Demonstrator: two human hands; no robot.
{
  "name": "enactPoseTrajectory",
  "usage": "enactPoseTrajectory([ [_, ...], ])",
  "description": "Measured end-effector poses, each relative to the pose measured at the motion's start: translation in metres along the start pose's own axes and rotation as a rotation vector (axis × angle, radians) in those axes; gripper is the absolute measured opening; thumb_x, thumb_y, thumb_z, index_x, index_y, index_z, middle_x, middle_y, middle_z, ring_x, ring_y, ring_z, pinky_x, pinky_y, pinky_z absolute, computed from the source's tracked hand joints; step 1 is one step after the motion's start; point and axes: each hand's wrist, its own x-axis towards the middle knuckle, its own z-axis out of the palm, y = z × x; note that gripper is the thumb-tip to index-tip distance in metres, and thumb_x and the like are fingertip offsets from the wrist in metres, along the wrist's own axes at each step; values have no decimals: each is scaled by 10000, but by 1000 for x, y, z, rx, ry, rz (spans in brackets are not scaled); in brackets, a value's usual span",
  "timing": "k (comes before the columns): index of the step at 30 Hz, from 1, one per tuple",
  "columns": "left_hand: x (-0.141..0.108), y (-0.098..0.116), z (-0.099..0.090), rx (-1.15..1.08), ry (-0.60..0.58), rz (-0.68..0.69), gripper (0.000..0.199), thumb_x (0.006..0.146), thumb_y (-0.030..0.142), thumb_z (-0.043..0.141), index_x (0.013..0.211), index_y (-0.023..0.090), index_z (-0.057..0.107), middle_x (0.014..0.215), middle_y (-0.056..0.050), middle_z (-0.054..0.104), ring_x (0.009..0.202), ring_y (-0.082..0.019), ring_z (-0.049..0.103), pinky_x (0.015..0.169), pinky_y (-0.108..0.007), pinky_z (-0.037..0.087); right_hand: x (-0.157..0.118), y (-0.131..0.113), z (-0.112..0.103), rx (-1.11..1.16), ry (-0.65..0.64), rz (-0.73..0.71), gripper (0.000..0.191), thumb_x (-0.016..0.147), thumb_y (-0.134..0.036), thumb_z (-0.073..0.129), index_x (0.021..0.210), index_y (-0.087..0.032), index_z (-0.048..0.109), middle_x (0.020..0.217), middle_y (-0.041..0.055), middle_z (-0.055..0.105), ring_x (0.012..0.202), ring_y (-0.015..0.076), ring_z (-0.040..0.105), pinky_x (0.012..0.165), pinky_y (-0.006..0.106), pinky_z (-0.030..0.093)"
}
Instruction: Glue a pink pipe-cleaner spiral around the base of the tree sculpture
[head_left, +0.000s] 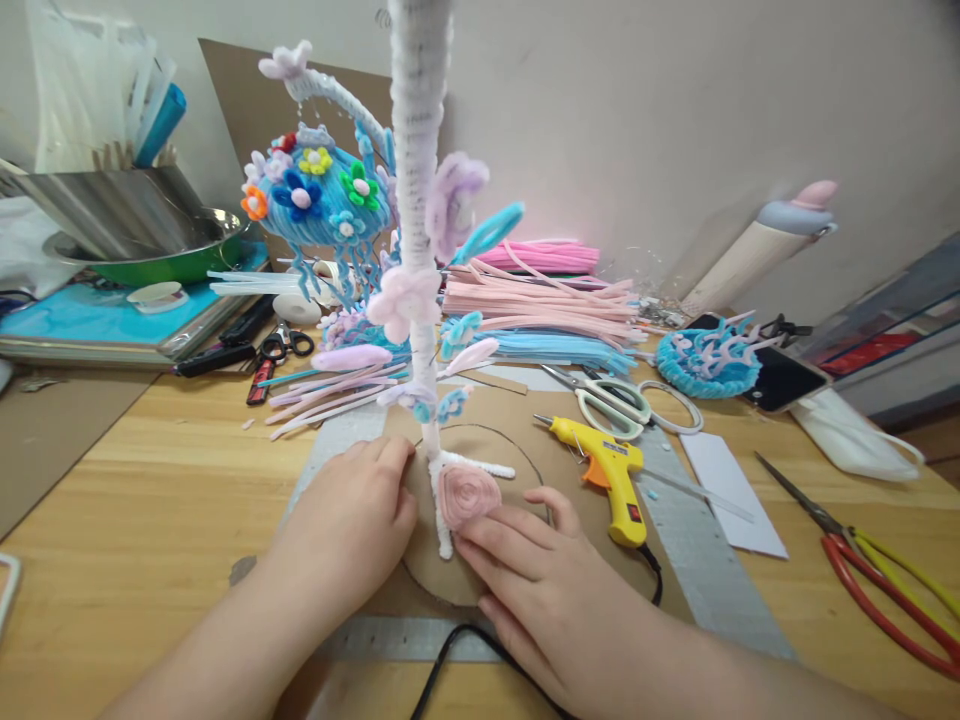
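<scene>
A tall white fuzzy stem (421, 180) with pink, lilac and blue flowers rises from the cardboard (517, 420), over a drawn circle. Its foot splits into short white legs. A pink coiled disc (469, 496) lies between two of these legs. My right hand (540, 570) touches the disc's lower edge with its fingertips, the fingers spread and nothing gripped. Left of the stem, my left hand (360, 520) rests on the cardboard with curled fingers; whether anything is under them is hidden. From the curved top branch hangs a blue flowered jellyfish shape (322, 215).
A yellow glue gun (615, 475) lies right of my right hand, its black cable running near it. White-handled scissors (611, 405), red-handled scissors (862, 570) and bundles of pink stems (540, 300) lie farther out. Metal bowls (135, 215) stand at the back left.
</scene>
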Motion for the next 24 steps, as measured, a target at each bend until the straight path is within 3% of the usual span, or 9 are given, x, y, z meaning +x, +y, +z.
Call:
enactPoseTrajectory([
  [5, -1, 0, 0, -2, 1, 2, 234, 775, 117, 407, 958, 192, 531, 889, -77, 605, 904, -250, 569, 786, -362, 431, -1, 0, 3, 8, 37, -3, 333, 976, -243, 436, 1293, -161, 503, 1257, 45, 606, 1227, 192, 451, 1032, 433, 145],
  [11, 0, -1, 0, -1, -3, 3, 274, 784, 70, 361, 960, 189, 534, 888, -80, 614, 906, -243, 574, 785, -354, 432, 0, 0, -1, -3, -39, 5, 339, 988, -232, 380, 1298, -158, 494, 1273, 50, 586, 1228, 195, 438, 1026, 445, 127],
  [16, 0, -2, 1, 3, -4, 7, 267, 806, 79, 357, 967, 186, 542, 889, -83, 621, 902, -247, 579, 780, -358, 433, 1, -1, -1, 3, -26, 13, 338, 990, -252, 379, 1294, -160, 495, 1258, 55, 592, 1218, 198, 440, 1032, 448, 114],
  [24, 1, -4, 2, 100, 62, 12, 255, 841, 83, 353, 931, 197, 563, 875, -69, 639, 870, -240, 592, 745, -345, 415, 0, -2, -2, 4, -31, 11, 336, 983, -236, 384, 1291, -159, 494, 1270, 69, 589, 1225, 204, 442, 1043, 453, 106],
])
